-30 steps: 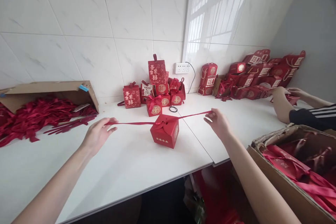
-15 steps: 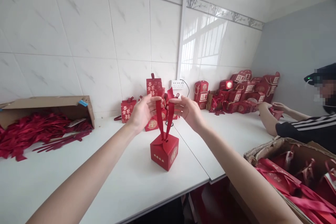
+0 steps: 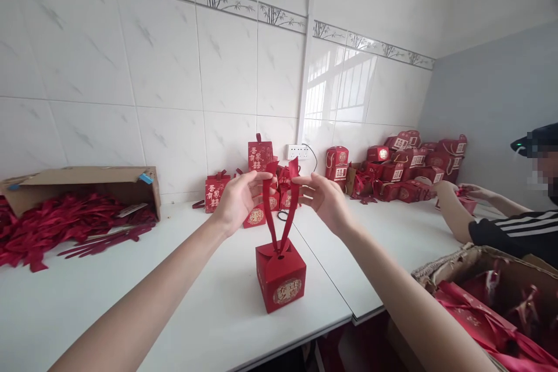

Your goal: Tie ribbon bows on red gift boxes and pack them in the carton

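Note:
A small red gift box (image 3: pixel 281 282) with a gold round print on its front stands on the white table, below and between my hands. Two ends of a red ribbon (image 3: pixel 271 221) rise from the slot in its top. My left hand (image 3: pixel 242 197) pinches the left ribbon end near its tip. The right ribbon end is pinched by my right hand (image 3: pixel 325 200). Both strands are taut and spread into a narrow V.
A cardboard box (image 3: pixel 87 176) spills red ribbons (image 3: pixel 65 224) at left. Red boxes (image 3: pixel 260 157) stand behind my hands, more (image 3: pixel 399 168) at back right. A person (image 3: pixel 514 226) works at right, beside an open carton (image 3: pixel 483 256).
The gift box has turned so its gold print faces front. The ribbon ends in my hands have spread further apart. The view has shifted slightly.

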Available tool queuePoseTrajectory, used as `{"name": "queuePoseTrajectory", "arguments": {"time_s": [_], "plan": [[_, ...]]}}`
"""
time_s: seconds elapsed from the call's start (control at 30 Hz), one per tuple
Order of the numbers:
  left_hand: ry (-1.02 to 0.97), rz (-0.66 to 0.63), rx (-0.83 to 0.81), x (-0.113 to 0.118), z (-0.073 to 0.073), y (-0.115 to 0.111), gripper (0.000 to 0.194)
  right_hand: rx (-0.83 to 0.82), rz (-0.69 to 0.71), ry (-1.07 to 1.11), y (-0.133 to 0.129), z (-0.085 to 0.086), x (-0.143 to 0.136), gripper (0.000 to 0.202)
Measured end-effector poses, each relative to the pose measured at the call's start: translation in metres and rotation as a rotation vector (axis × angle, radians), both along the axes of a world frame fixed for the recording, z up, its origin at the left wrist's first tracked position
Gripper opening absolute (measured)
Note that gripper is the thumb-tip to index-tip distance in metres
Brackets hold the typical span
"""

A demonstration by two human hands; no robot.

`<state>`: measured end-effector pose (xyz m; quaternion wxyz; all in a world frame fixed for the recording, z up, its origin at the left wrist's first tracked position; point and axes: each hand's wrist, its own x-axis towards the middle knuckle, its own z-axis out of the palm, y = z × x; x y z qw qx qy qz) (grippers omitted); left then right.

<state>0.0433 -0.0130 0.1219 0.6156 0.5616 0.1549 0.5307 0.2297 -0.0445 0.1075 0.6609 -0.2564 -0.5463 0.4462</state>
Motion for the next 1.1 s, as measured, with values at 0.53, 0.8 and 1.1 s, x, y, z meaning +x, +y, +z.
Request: {"name": "queuePoseTrajectory", "arguments": {"time_s": [0.53, 0.8, 1.1], "plan": [[0.815, -0.075, -0.18, -0.079, -0.083, -0.023, 0.04, -0.464, -0.148, -0.713, -0.061, -0.061, 0.068, 0.049], [1.181, 0.003, 0.224, -0.068, -0.088, -0.026, 0.029, -0.401, -0.189, -1.307, -0.072, -0.065, 0.046, 0.042], [1.264, -0.185, 0.223, -0.065, -0.079, -0.026, 0.029, -0.337, 0.106, -1.239, -0.083, -0.063, 0.04, 0.039]]}}
